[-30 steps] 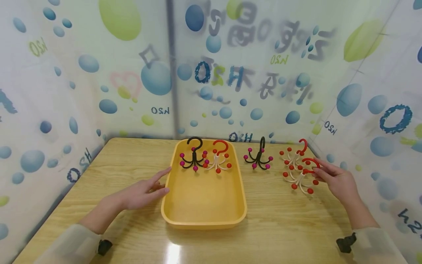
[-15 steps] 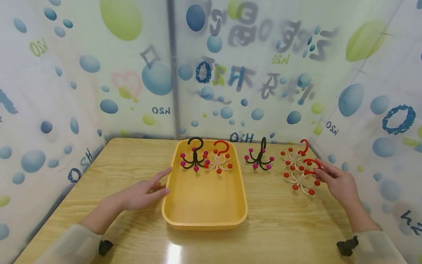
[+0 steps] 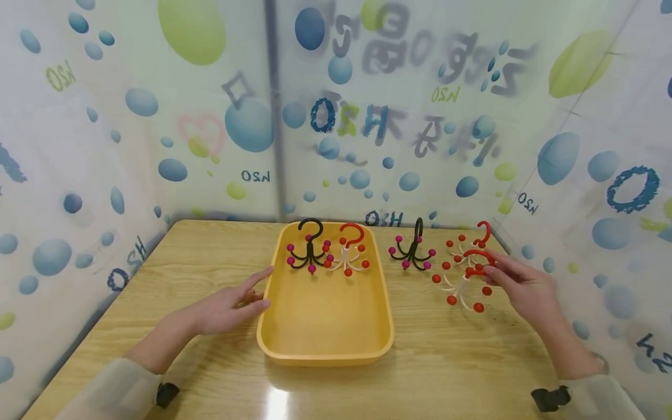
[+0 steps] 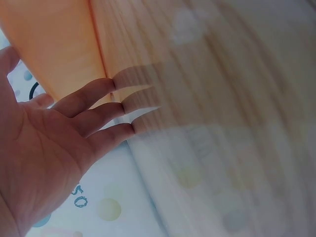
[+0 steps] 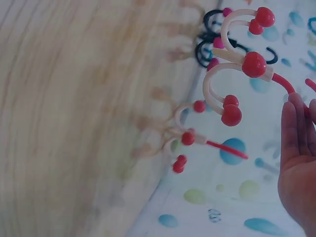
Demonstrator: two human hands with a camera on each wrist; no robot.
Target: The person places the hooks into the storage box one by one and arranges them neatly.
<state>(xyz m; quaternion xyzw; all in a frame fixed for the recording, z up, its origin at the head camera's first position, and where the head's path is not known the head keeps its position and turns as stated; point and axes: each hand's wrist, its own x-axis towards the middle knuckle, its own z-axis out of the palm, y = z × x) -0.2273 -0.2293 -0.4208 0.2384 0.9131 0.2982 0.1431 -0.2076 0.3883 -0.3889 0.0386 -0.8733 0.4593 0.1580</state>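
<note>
My right hand pinches the red hook of a white multi-arm hanging hook with red ball tips. In the right wrist view this hanging hook is off the table, its arms pointing away from the fingers. Behind it stands a similar red-and-white hanging hook, partly covered. The left hand touches the left side of a yellow tray with straight fingers. In the left wrist view, fingertips of that hand meet the tabletop beside the tray wall.
At the tray's far end stand a black hanging hook with magenta balls and a red-and-white hanging hook. Another black hanging hook is on the wooden table, right of the tray. A patterned curtain encloses the back and sides.
The right hand has carried the pinched hanging hook a little left, away from the similar one behind it. The left hand and tray have stayed in place.
</note>
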